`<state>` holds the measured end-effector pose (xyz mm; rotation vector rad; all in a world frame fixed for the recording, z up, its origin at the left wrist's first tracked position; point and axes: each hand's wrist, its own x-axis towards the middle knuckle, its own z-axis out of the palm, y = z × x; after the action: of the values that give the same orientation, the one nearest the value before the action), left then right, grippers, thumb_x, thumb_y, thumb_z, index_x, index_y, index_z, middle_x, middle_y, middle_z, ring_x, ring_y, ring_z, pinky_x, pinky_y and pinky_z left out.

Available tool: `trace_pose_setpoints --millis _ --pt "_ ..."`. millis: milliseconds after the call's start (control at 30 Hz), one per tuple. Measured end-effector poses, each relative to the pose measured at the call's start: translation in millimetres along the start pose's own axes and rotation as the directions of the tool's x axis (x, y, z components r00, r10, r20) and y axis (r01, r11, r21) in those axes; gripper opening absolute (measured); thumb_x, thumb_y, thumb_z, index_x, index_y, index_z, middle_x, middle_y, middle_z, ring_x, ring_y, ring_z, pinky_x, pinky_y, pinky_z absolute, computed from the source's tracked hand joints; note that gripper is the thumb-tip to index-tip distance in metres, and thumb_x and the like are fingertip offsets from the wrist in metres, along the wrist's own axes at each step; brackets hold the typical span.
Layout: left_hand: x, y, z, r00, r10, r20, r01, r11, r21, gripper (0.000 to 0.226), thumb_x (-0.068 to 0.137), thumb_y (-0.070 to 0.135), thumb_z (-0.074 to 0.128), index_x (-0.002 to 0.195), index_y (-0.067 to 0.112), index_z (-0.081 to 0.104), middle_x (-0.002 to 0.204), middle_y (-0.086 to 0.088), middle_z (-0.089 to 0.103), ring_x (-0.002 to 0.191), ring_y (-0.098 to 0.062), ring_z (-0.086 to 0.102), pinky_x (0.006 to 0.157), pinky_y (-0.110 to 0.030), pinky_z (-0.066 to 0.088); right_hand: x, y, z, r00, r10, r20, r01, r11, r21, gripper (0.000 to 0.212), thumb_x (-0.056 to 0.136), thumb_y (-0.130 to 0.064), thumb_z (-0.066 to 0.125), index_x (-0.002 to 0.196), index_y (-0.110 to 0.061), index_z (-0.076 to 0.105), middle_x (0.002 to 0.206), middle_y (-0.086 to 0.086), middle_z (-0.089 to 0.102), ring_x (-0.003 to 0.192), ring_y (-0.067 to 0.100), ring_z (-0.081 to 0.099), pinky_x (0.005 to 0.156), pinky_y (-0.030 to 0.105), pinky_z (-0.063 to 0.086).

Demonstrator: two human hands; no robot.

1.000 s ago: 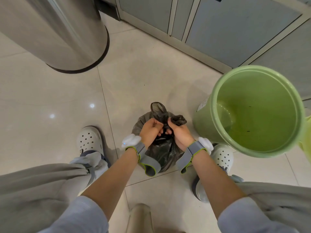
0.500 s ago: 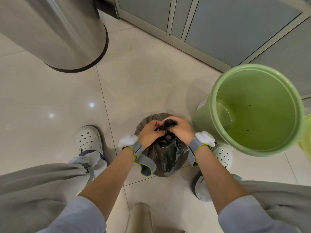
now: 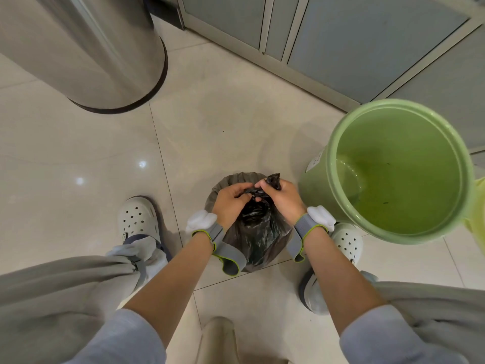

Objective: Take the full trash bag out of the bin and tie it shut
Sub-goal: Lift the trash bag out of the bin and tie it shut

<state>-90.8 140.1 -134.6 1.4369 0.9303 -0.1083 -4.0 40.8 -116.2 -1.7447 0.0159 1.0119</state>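
A dark, full trash bag [image 3: 258,237] stands on the tiled floor between my feet. Its top is gathered into twisted black ends. My left hand [image 3: 232,199] grips one end from the left, fingers curled around the plastic. My right hand [image 3: 282,198] pinches the other end, and a short black tip sticks up above its fingers. The two hands meet over the bag's neck. The green bin [image 3: 399,174] stands just to the right, with no bag inside it and its bare bottom showing.
A tall steel cylinder bin [image 3: 86,48] stands at the back left. Grey cabinet doors [image 3: 354,35] run along the far wall. My white clogs [image 3: 137,220] flank the bag, and my knees fill the lower corners.
The loose bag ends that stood up a second ago have been pulled down and twisted tight between my hands. Both hands moved slightly away from me, over the bag's neck.
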Motion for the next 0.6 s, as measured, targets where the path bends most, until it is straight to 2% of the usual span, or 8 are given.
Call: trace_pose_setpoints --millis 67,100,133,200,300,433,500,600 --pt "-1 4 1 0.997 -0.076 0.030 0.081 0.967 -0.241 0.031 0.090 0.002 0.052 0.120 0.004 0.060 0.103 -0.011 0.063 0.096 -0.018 0.060 0.090 -0.020 0.051 0 -1 -2 1.000 0.006 -0.019 -0.006 1.000 0.014 0.024 0.092 -0.006 0.051 0.103 0.013 0.061 0.080 0.011 0.063 0.063 0.012 0.063 0.070 0.022 0.051" --pt "-2 5 2 0.992 -0.114 0.045 0.123 0.926 -0.357 0.030 0.091 0.004 0.051 0.119 0.004 0.060 0.104 -0.013 0.064 0.096 -0.021 0.061 0.092 -0.029 0.051 1 -2 -2 1.000 0.000 -0.031 0.000 1.000 -0.002 0.024 0.092 -0.007 0.051 0.102 0.011 0.062 0.087 0.013 0.064 0.073 0.018 0.063 0.077 0.027 0.051" --pt "-3 7 2 0.989 -0.139 0.052 0.148 0.883 -0.446 0.028 0.092 0.005 0.049 0.118 0.004 0.060 0.103 -0.013 0.065 0.094 -0.021 0.063 0.089 -0.030 0.052 0 -2 -3 0.999 -0.010 -0.041 0.009 0.999 -0.037 0.022 0.092 -0.008 0.052 0.100 0.008 0.064 0.092 0.013 0.064 0.082 0.021 0.062 0.084 0.032 0.049" --pt "-3 7 2 0.986 -0.154 0.057 0.160 0.824 -0.544 0.026 0.094 0.006 0.045 0.116 0.005 0.059 0.097 -0.010 0.066 0.084 -0.016 0.066 0.075 -0.022 0.056 1 -4 -2 0.998 -0.024 -0.054 0.019 0.996 -0.086 0.021 0.091 -0.010 0.053 0.097 0.004 0.067 0.098 0.016 0.067 0.093 0.019 0.060 0.093 0.035 0.047" --pt "-3 10 0 0.983 -0.178 0.047 0.170 0.780 -0.602 0.020 0.094 0.001 0.044 0.109 0.006 0.057 0.087 -0.009 0.064 0.068 -0.009 0.066 0.061 -0.015 0.056 2 -5 0 0.996 -0.047 -0.073 0.038 0.992 -0.119 0.021 0.091 -0.011 0.053 0.096 0.004 0.068 0.106 0.019 0.069 0.091 0.016 0.059 0.088 0.029 0.046" --pt "-3 15 0 0.988 -0.155 0.007 0.133 0.819 -0.558 0.017 0.094 -0.002 0.043 0.105 0.004 0.055 0.082 -0.008 0.060 0.064 -0.007 0.063 0.056 -0.011 0.053 6 1 -3 0.990 -0.072 -0.122 0.050 0.983 -0.175 0.021 0.091 -0.014 0.055 0.095 0.001 0.069 0.101 0.018 0.070 0.088 0.016 0.059 0.071 0.017 0.042" --pt "-2 15 -2 0.987 -0.161 -0.024 0.122 0.830 -0.545 0.022 0.093 -0.003 0.043 0.112 0.001 0.054 0.078 -0.007 0.060 0.057 -0.003 0.063 0.056 -0.012 0.053 9 5 -5 0.981 -0.087 -0.175 0.051 0.979 -0.196 0.021 0.090 -0.014 0.056 0.096 0.002 0.068 0.100 0.019 0.070 0.087 0.016 0.058 0.061 0.016 0.039" --pt "2 11 -13 0.975 -0.203 -0.087 0.127 0.837 -0.532 0.029 0.092 -0.005 0.045 0.120 -0.009 0.052 0.063 0.000 0.067 0.064 -0.009 0.059 0.063 -0.015 0.052 14 13 -11 0.957 -0.090 -0.274 0.035 0.980 -0.196 0.020 0.089 -0.013 0.058 0.099 0.000 0.068 0.103 0.018 0.070 0.089 0.014 0.056 0.063 0.014 0.035"
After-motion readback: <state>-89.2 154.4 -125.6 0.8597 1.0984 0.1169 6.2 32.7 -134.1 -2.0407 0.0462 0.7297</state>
